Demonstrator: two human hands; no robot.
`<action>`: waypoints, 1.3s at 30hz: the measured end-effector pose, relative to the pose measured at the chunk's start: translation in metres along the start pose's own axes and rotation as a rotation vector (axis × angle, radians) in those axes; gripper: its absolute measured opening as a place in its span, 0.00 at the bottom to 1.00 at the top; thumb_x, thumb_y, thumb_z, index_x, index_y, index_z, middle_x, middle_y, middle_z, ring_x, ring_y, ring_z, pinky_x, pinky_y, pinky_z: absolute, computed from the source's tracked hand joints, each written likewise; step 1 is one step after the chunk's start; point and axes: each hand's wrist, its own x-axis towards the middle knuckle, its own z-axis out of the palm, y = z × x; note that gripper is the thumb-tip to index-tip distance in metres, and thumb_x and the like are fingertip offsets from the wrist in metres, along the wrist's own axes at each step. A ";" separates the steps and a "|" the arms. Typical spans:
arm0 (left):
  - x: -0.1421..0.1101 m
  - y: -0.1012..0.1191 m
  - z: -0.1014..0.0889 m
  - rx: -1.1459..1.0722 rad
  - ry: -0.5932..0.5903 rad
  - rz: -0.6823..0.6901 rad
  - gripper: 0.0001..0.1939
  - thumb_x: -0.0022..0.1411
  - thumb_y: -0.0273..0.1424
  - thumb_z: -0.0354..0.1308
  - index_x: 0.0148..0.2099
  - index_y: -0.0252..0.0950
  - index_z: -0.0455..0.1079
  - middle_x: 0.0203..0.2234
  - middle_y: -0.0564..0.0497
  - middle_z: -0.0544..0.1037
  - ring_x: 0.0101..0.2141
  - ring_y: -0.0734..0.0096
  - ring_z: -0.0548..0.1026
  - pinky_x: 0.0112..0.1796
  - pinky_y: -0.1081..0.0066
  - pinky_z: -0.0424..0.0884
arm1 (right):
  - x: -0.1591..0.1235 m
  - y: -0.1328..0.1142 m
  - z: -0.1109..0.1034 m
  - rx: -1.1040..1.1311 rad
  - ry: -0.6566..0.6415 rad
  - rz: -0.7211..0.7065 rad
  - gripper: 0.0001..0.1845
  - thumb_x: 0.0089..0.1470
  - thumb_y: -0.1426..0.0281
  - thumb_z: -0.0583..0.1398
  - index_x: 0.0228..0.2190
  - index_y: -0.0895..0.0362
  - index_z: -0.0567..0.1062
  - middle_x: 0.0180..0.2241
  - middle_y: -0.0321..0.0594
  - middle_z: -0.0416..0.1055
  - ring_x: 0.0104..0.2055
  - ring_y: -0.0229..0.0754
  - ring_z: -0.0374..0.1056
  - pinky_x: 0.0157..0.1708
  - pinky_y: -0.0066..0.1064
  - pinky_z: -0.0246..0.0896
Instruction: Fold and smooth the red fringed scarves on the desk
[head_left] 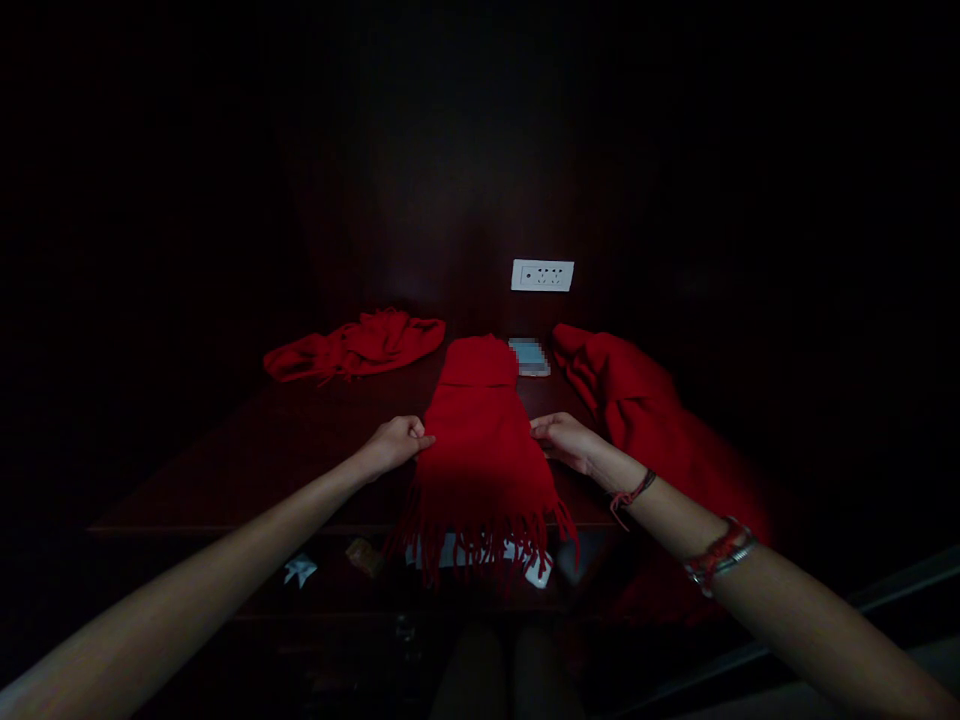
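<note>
Dark surface [270,450], front edge: left grip [394,445] and right grip [566,440] pinch opposite sides of a fringed scarf [480,440]; any shift needs even tension.

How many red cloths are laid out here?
3: a fringed cloth between the left hand and right hand, a bunched cloth at far left, and a large cloth at right. Dark shadows may hide more.

Both arms came in low from the sides and angled toward the middle, hands level and a bit apart. The left hand [396,443] was palm-in, fingers curled and thumb pinched against them. The right hand [566,441] pinched too, wrist pretty straight, with bracelets [720,556] on that forearm.
</note>
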 end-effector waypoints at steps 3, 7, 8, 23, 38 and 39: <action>-0.004 0.004 -0.004 -0.025 -0.021 -0.050 0.09 0.43 0.32 0.53 0.20 0.36 0.55 0.10 0.61 0.59 0.13 0.81 0.56 0.16 0.79 0.51 | -0.001 0.004 -0.006 0.006 0.077 -0.044 0.09 0.40 0.82 0.52 0.19 0.62 0.71 0.19 0.38 0.69 0.22 0.32 0.64 0.27 0.23 0.59; -0.011 0.012 -0.007 -0.122 -0.078 -0.053 0.11 0.41 0.32 0.55 0.21 0.35 0.55 0.11 0.61 0.59 0.14 0.82 0.57 0.16 0.80 0.51 | -0.008 0.001 -0.015 -0.053 0.028 -0.012 0.09 0.42 0.67 0.58 0.25 0.62 0.71 0.26 0.40 0.70 0.24 0.31 0.63 0.24 0.22 0.58; -0.012 0.015 -0.007 -0.142 -0.104 -0.052 0.11 0.42 0.34 0.55 0.21 0.35 0.55 0.12 0.60 0.60 0.15 0.81 0.58 0.16 0.80 0.51 | -0.010 0.001 -0.016 -0.104 0.035 0.006 0.12 0.40 0.65 0.59 0.27 0.61 0.70 0.28 0.40 0.69 0.25 0.31 0.63 0.23 0.21 0.58; -0.042 0.043 -0.002 -0.293 -0.235 -0.143 0.10 0.46 0.35 0.53 0.32 0.36 0.63 0.18 0.59 0.65 0.17 0.82 0.63 0.16 0.81 0.50 | -0.025 0.017 -0.012 -1.191 0.257 -0.287 0.09 0.45 0.68 0.52 0.23 0.60 0.69 0.29 0.45 0.66 0.34 0.40 0.61 0.34 0.27 0.53; -0.022 0.020 0.009 0.534 0.082 0.269 0.21 0.53 0.29 0.45 0.51 0.35 0.56 0.42 0.44 0.66 0.42 0.66 0.64 0.41 0.69 0.60 | -0.028 0.005 -0.017 -1.369 0.337 -0.267 0.12 0.43 0.69 0.53 0.34 0.58 0.64 0.32 0.42 0.68 0.32 0.40 0.64 0.27 0.26 0.52; -0.020 0.022 0.011 0.573 0.106 0.306 0.20 0.55 0.30 0.42 0.51 0.35 0.56 0.47 0.44 0.62 0.47 0.65 0.61 0.44 0.67 0.58 | -0.022 -0.001 -0.016 -1.372 0.372 -0.301 0.11 0.45 0.68 0.52 0.34 0.58 0.64 0.34 0.43 0.67 0.34 0.41 0.64 0.29 0.27 0.53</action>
